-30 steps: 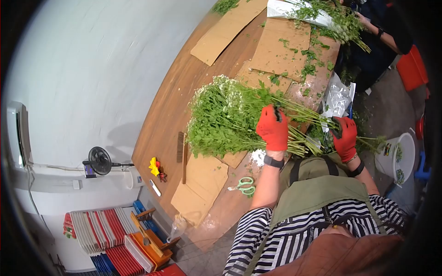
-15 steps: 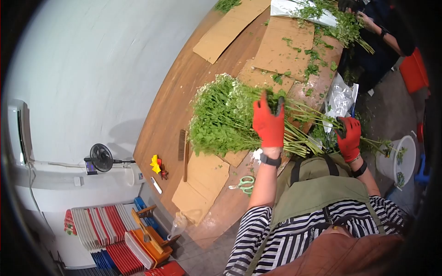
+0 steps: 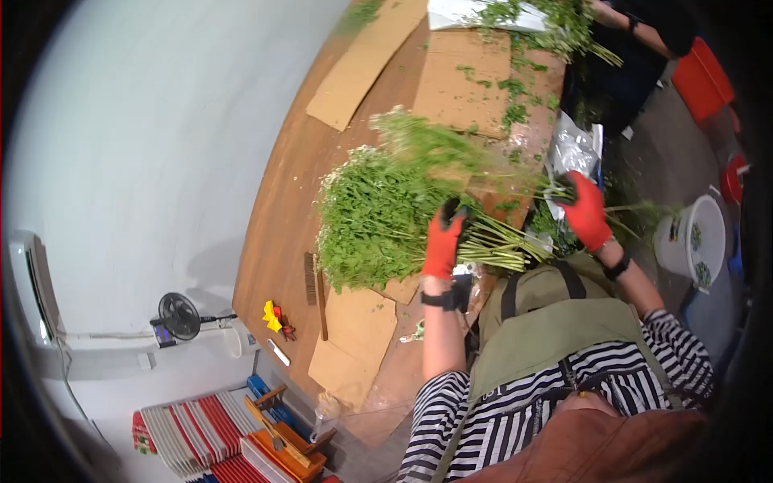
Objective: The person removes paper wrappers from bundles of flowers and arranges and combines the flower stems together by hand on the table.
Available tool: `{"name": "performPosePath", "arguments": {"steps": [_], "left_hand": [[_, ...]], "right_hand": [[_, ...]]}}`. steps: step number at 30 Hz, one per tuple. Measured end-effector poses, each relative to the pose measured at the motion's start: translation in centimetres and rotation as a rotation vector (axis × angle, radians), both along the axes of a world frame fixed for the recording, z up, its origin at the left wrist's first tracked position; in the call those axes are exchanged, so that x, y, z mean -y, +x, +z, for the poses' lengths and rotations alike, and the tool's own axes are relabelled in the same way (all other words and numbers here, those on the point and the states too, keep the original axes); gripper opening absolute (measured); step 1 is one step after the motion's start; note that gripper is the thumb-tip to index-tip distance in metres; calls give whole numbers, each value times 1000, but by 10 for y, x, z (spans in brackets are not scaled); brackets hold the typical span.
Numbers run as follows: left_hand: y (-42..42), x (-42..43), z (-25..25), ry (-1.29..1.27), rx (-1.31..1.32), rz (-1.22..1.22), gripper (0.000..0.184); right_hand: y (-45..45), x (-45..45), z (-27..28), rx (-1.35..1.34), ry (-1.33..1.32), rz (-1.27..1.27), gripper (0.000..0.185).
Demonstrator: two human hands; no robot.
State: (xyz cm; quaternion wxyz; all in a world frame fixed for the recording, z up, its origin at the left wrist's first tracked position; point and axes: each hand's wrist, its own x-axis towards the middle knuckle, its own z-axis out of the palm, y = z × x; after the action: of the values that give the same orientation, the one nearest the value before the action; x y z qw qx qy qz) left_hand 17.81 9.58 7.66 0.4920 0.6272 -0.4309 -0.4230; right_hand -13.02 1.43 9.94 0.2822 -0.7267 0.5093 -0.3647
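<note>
A large bunch of leafy stems with small white flowers (image 3: 374, 213) lies on the table, its cut stems pointing toward my body. My left hand (image 3: 443, 241), in a red glove with dark fingertips, is curled at the stems of this bunch. My right hand (image 3: 585, 213), in a matching glove, is closed around a few thin flower stems (image 3: 523, 181). Their blurred leafy heads (image 3: 427, 143) are raised over the far side of the bunch. Green-handled scissors (image 3: 415, 332) lie near my left forearm, partly hidden.
Cardboard sheets (image 3: 459, 80) strewn with leaf scraps cover parts of the wooden table (image 3: 278, 209). A brush (image 3: 318, 294) lies left of the bunch. At right are a white bucket (image 3: 691, 241) and silver wrapping (image 3: 573, 145). A co-worker's arm (image 3: 644, 36) is at the top right.
My right hand has moved up and left with the stems, whose flowered tops have swung away from the bunch. My left hand has moved down and left, its fingers now closer together.
</note>
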Motion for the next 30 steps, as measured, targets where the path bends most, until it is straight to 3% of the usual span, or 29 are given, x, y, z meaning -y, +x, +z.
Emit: {"name": "performPosePath", "arguments": {"steps": [3, 4, 7, 10, 14, 15, 16, 17, 18, 19, 23, 25, 26, 28, 29, 30], "left_hand": [[-39, 22, -3, -200, 394, -129, 54], [-58, 27, 37, -134, 342, -25, 55], [-56, 30, 44, -172, 22, 207, 43], [-32, 30, 43, -88, -561, 374, 40], [-25, 36, 13, -192, -543, 375, 39], [-35, 34, 33, -99, -569, 407, 37], [-44, 33, 28, -184, -274, 363, 36], [-53, 33, 30, -149, -251, 351, 36], [-62, 34, 32, -115, -226, 337, 37], [-72, 36, 41, 24, -485, 355, 39], [-94, 51, 0, -48, -380, 522, 48], [-91, 58, -10, -16, -325, 628, 51], [-93, 63, -16, -26, -246, 713, 51], [-55, 59, 4, -118, -265, 870, 47], [-35, 57, 19, -168, -275, 941, 45], [-19, 57, 36, -221, -257, 904, 43]], "right_hand": [[40, -12, 25, -108, -121, 180, 50], [42, -15, 33, -151, -143, 256, 51], [16, -23, 65, -93, -327, 312, 56], [-37, -37, 37, -277, -470, 252, 61], [-36, -38, 51, -517, -450, -77, 66], [-39, -32, 33, -417, -290, -37, 67], [-48, -21, -1, -316, -129, 6, 68], [-47, -14, -20, -215, 34, 53, 70], [-27, -16, 9, 262, 382, 161, 64], [-18, -19, -6, 554, 564, 25, 50], [1, -7, -20, 805, 420, -8, 32], [-16, 0, -38, 1354, 895, 91, 33], [-23, 4, -45, 1384, 1001, 102, 34], [-56, 14, -96, 919, 556, -364, 34], [-82, 17, -96, 942, 577, -421, 34], [-132, 27, -133, 683, 632, -423, 30]]}}
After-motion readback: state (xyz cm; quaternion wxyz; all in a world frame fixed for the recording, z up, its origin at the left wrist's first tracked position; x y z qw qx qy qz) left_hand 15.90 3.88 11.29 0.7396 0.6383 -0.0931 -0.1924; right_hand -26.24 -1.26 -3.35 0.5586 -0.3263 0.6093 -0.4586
